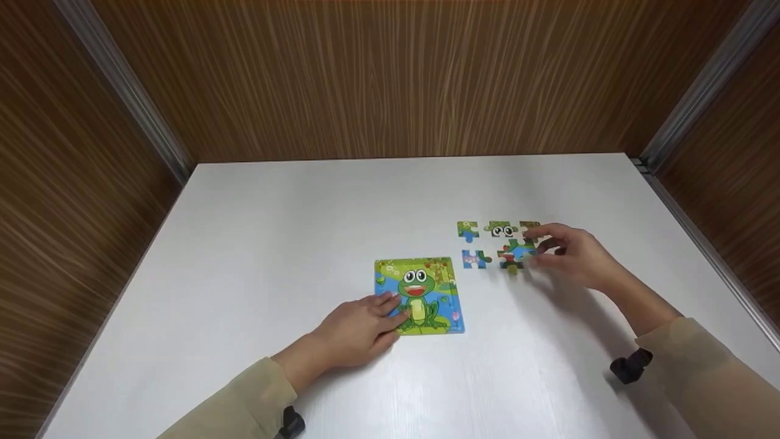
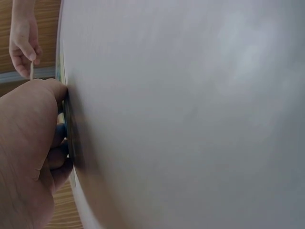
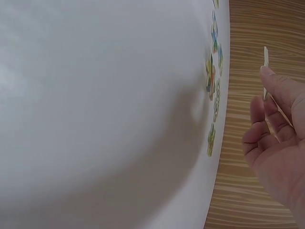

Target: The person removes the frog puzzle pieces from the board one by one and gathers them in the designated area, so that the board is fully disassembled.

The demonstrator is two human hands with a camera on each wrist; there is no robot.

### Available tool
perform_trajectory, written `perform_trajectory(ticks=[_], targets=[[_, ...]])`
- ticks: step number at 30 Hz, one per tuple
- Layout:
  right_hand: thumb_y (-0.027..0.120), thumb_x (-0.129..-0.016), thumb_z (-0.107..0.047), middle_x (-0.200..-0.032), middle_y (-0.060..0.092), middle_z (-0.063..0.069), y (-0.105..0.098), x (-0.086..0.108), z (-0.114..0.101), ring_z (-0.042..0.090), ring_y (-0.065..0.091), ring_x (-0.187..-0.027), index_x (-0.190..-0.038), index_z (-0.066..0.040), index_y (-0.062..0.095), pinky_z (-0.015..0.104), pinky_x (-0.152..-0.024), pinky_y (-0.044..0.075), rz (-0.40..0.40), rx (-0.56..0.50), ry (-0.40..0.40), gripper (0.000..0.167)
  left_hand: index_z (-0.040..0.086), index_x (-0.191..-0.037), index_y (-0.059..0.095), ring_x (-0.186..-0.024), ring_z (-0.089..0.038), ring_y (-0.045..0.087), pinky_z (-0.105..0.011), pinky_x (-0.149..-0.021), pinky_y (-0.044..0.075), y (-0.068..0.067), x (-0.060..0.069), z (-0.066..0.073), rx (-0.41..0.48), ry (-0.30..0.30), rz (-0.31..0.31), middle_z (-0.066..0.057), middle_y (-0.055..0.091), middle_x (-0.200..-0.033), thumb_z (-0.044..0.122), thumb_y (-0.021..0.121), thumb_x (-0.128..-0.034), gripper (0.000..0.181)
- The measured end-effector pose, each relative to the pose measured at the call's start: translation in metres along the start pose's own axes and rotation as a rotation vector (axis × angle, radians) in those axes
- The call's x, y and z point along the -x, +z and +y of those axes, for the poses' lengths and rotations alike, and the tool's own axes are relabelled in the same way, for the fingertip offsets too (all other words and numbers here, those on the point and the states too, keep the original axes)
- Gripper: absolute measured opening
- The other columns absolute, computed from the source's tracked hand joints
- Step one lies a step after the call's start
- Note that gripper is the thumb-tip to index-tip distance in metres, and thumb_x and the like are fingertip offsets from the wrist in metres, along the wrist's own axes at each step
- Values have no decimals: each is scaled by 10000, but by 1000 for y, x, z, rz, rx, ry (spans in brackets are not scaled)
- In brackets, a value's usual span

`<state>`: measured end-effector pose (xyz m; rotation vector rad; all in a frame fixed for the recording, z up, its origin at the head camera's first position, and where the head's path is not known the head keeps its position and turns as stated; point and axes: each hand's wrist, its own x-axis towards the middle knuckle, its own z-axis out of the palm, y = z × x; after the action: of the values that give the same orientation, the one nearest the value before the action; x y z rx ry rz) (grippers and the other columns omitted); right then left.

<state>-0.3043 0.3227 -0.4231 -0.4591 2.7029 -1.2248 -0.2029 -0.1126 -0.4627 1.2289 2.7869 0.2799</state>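
The left hand (image 1: 356,329) rests its fingers on the lower left part of a square frog picture board (image 1: 448,299); in the left wrist view that hand (image 2: 33,143) is at the board's edge. Between thumb and fingers the right hand (image 1: 579,253) pinches a blue and green puzzle piece (image 1: 521,250), held above the table. The right wrist view shows the right hand (image 3: 281,129) with the thin piece (image 3: 266,59) edge-on, clear of the surface. Below the held piece lies a red and green piece (image 1: 510,263), partly covered.
Other loose pieces lie right of the board: a corner piece (image 1: 467,230), an eyes piece (image 1: 501,230), a piece near the right fingers (image 1: 529,225) and a pink and blue piece (image 1: 473,259). The white table (image 1: 244,244) is bounded by wood-grain panels (image 1: 390,79).
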Motion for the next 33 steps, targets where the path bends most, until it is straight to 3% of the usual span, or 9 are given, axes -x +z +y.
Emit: perform_trajectory(ticks=[10,19,26,33], targets=[[799,-946,-58,-1383,663,194,-6,2,13,340,632,-1183,-1359,-27,692,195,-847,460,33,35,-6,428,150,-1514,617,-1481,-298,478,-433,-1178,436,1,-2,-1,-14,1,-2,-138,523,-1570,350,489,-1121,460],[766,-976,-97,-1338,674,165,-11,5,23,342,615,-1218,-1375,-34,664,224,-882,476,20,57,86,416,163,-1525,608,-1492,-289,466,-446,-1177,437,0,-1,0,13,-22,-18,-135,521,-1578,347,484,-1124,459],[796,-956,-84,-1348,672,187,-13,7,32,356,609,-1224,-1372,-11,664,155,-872,488,7,41,80,443,159,-1523,610,-1484,-295,474,-441,-1173,442,2,-1,-1,-2,-9,-7,-140,532,-1568,349,482,-1125,460],[792,-965,-110,-1354,653,206,-15,8,39,390,620,-1217,-1392,-19,648,193,-864,509,-7,59,118,460,149,-1516,616,-1488,-295,469,-429,-1185,428,2,-1,-2,-5,-2,0,-146,528,-1566,345,477,-1124,460]])
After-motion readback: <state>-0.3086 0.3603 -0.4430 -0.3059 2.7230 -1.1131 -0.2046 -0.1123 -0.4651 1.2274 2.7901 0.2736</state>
